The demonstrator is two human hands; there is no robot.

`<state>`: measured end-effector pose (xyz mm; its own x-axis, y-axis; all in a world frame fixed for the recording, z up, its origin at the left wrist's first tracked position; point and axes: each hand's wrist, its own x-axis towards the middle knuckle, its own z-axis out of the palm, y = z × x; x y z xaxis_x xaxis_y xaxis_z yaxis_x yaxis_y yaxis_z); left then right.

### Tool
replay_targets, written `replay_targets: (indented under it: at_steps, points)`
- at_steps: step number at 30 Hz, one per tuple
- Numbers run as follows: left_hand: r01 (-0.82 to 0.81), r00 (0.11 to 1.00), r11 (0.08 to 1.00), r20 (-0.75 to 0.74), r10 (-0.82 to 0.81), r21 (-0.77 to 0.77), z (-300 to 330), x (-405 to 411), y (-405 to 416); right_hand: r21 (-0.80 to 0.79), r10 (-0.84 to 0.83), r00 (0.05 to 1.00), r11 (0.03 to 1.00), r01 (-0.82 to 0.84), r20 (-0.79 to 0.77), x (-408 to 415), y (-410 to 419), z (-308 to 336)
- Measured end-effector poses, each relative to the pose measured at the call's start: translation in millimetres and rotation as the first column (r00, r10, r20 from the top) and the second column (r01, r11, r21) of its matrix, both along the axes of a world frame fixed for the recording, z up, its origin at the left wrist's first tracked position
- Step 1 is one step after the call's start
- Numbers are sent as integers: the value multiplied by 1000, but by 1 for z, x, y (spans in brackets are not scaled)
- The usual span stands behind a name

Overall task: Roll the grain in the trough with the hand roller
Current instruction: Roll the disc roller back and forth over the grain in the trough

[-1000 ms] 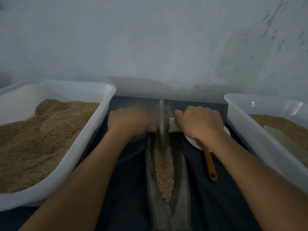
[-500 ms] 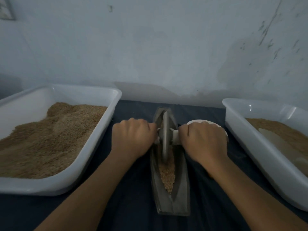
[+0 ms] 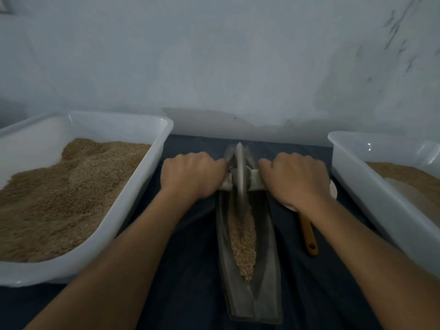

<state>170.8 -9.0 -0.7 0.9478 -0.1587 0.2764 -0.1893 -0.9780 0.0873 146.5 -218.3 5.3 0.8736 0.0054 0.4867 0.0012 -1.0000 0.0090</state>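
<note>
A long, narrow grey trough lies lengthwise in front of me on a dark cloth. A strip of tan grain fills its groove. The hand roller, a thin grey disc on a crosswise axle, stands upright in the far half of the trough, its lower edge in the grain. My left hand grips the axle's left handle. My right hand grips the right handle. Both handles are mostly hidden inside my fists.
A white tub heaped with grain stands on the left. Another white tub with grain is on the right. A wooden-handled utensil and a white dish lie between the trough and the right tub. A wall rises close behind.
The roller was drawn toward me to mid-trough half a second ago and has now been pushed back toward the far end. More grain shows in the near half.
</note>
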Motion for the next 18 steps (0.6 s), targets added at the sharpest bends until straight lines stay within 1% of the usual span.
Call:
replay_targets:
  at_steps: [1, 2, 4, 5, 6, 7, 9, 10, 11, 12, 14, 15, 16, 18]
  points:
    - [-34, 993, 999, -114, 30, -30, 5, 10, 0, -9, -19, 997, 1000, 18, -74, 11, -1, 4]
    - [-27, 985, 999, -170, 21, -34, 10, 21, -2, -11, -36, 987, 999, 35, -154, 21, -3, 7]
    - [51, 963, 996, -268, -31, 68, 20, 37, -5, -17, -35, 942, 999, 31, -333, 38, -4, 15]
    - [81, 951, 991, -306, -44, 109, 24, 40, -6, -30, -17, 908, 1000, 5, -419, 42, -5, 18]
    - [93, 945, 989, -322, -50, 118, 26, 41, -7, -34, -2, 876, 999, -16, -482, 44, -5, 20]
    - [66, 950, 993, -310, -31, 102, 26, 41, -8, -21, 5, 869, 1000, -18, -496, 43, -5, 21]
    - [-35, 971, 999, -236, 29, -21, 21, 33, -10, 33, -5, 913, 999, 21, -407, 35, -4, 17]
    - [-73, 982, 994, -183, 57, -79, 15, 26, -9, 43, -23, 948, 998, 38, -319, 28, -2, 15]
    - [-83, 991, 994, -111, 74, -75, 7, 18, -8, 25, -27, 976, 999, 33, -214, 20, 1, 12]
    - [-74, 997, 997, -26, 74, -24, 1, 7, -4, 5, -20, 994, 1000, 21, -112, 12, 4, 9]
    - [-3, 984, 989, 179, -24, 147, -9, -17, 2, -20, 16, 999, 1000, -15, 43, -8, 7, 2]
    - [30, 969, 971, 233, -87, 237, -13, -30, 4, -24, 29, 997, 999, -27, 77, -19, 7, -2]
    - [39, 960, 957, 255, -116, 288, -16, -43, 4, -26, 34, 994, 999, -31, 100, -30, 7, -7]
    - [63, 922, 963, 354, -157, 264, -16, -59, 5, -11, 29, 988, 1000, -27, 153, -50, 7, -14]
